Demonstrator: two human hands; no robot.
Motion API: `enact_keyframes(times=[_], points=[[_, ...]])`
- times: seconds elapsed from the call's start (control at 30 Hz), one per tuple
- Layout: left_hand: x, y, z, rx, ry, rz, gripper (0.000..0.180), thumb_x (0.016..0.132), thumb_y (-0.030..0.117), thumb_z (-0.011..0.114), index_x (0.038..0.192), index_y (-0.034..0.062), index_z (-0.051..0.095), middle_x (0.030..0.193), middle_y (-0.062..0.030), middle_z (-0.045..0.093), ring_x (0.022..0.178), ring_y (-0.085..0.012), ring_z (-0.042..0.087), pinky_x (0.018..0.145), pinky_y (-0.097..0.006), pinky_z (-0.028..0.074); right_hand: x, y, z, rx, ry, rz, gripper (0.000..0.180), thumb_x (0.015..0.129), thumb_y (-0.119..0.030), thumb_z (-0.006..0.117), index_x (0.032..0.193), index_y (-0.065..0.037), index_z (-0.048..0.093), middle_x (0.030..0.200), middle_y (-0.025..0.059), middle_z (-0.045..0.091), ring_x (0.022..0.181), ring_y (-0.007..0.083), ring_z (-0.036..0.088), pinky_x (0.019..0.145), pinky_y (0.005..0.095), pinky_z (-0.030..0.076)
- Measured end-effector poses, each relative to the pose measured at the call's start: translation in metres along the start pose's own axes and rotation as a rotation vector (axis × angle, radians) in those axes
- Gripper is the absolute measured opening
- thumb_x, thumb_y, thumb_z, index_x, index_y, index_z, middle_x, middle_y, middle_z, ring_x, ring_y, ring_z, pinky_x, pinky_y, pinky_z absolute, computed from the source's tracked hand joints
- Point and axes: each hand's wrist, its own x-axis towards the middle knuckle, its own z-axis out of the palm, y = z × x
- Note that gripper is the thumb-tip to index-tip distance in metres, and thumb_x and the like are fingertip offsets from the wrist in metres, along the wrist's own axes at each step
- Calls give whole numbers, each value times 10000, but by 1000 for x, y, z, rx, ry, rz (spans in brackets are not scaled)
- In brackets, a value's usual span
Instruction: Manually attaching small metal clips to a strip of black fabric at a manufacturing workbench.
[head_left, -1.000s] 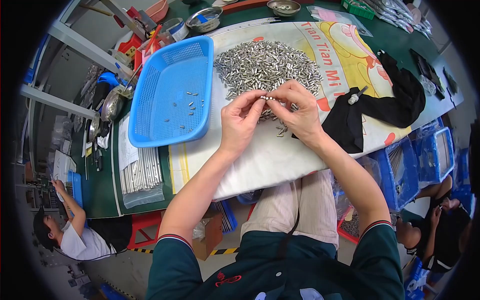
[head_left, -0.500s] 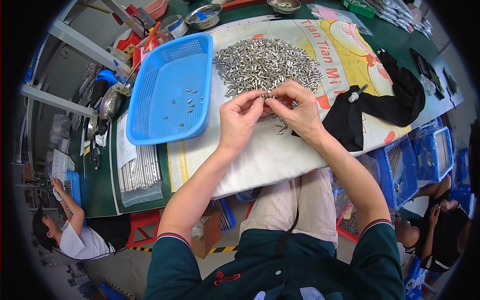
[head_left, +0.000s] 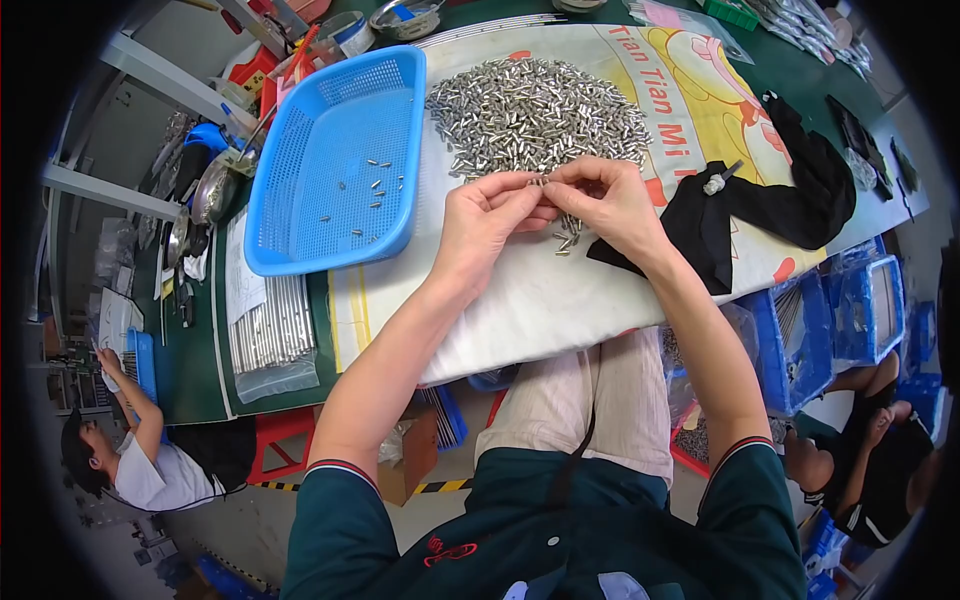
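Small metal piece: we have a tiny silvery piece (head_left: 541,183) pinched between the fingertips of both hands, right at the near edge of the heap; it is too small to tell its exact shape.
Left hand (head_left: 487,218): our grip here is clenched on the piece, thumb and forefinger pressed together, just as it was a second ago.
Right hand (head_left: 607,200): fingers curled in, grasping the same piece from the other side; the two hands touch at the tips.
What changed: very little. Both hands have stayed locked together over the same spot, with only slight shifts of the fingers.
What that means: we judge the fiddly part is still in hand and the piece has not been let go.
Heap of metal pins (head_left: 535,112): just beyond our grip, spread on the white printed cloth (head_left: 520,300); a few loose pins (head_left: 566,238) lie right under the right hand.
Blue basket (head_left: 340,160): off to the left of our grip, holding only a scatter of pins.
Black cloth (head_left: 770,205): to the right of the right hand, near it.
Table (head_left: 190,360): green, carrying it all.
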Motion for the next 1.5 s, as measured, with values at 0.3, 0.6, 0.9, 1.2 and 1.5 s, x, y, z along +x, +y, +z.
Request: enact_keyframes(times=[0.3,0.6,0.9,1.2,1.5], points=[[1,-1,-2,-35,-50,-103,213,911,134,519,1035,-31,571,908,-139,651,791,-174,652,728,-268,542,0,1,-4,33,-27,32,181,763,-161,676,782,19,664,609,-15,568,554,25,458,499,190,378],[1,3,-9,-290,-97,-292,222,919,126,475,1030,-56,538,997,-219,618,878,-240,648,777,-302,556,0,-4,-6,33,-23,117,225,799,-188,625,745,29,653,607,2,585,560,35,474,496,211,380],[2,2,-10,-376,-105,-338,190,905,103,477,975,-64,533,968,-234,621,872,-268,652,771,-325,560,1,1,-4,-14,0,57,211,774,-181,649,717,21,639,573,-12,549,535,26,439,485,206,359],[1,4,-8,-386,-131,-362,251,916,112,433,1048,-86,514,1038,-250,595,949,-297,626,827,-345,543,1,3,-2,-7,14,-9,187,781,-161,634,733,20,634,609,-12,559,563,23,440,485,200,354],[4,0,-14,-590,-184,-432,272,911,95,405,1068,-111,487,1070,-273,574,974,-319,611,858,-372,531,-1,-3,-7,100,-32,114,192,792,-155,557,795,3,668,629,-5,579,573,35,474,492,194,358]])
